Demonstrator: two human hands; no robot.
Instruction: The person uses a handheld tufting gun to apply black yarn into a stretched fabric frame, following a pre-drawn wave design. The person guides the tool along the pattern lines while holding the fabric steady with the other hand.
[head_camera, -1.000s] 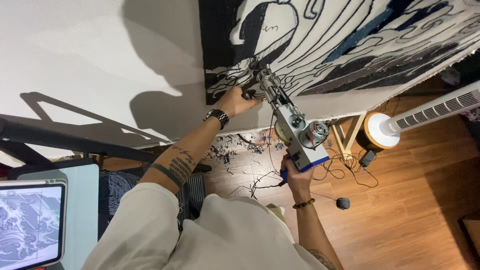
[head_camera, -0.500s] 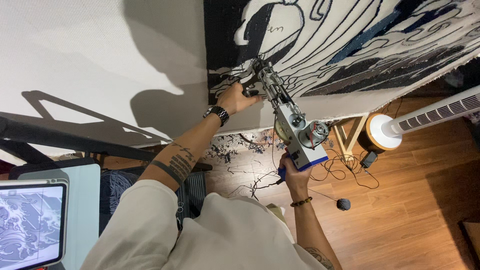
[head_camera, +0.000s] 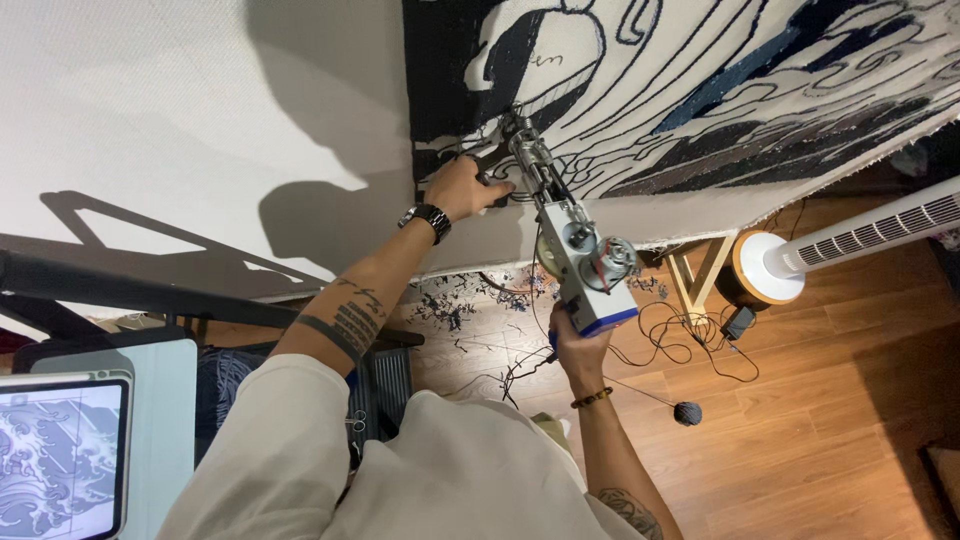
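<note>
I hold a metal tufting gun (head_camera: 572, 243) with both hands against a stretched cloth (head_camera: 200, 110). Its needle end touches the tufted rug pattern (head_camera: 700, 90) of black, white and blue waves. My left hand (head_camera: 462, 187), with a wristwatch, grips the gun's front handle close to the cloth. My right hand (head_camera: 577, 348), with a bead bracelet, grips the rear handle below the blue base. Thin yarn strands run from the gun down toward the floor.
A tablet (head_camera: 60, 455) at lower left displays a wave drawing. A white tower fan (head_camera: 850, 245) lies at right beside a wooden frame leg (head_camera: 700, 275). A dark yarn ball (head_camera: 686, 413), cables and yarn scraps (head_camera: 460, 305) litter the wooden floor. A dark bar (head_camera: 130, 290) crosses at left.
The gun and both hands have stayed on the same spot of the pattern; the view has shifted only slightly.
</note>
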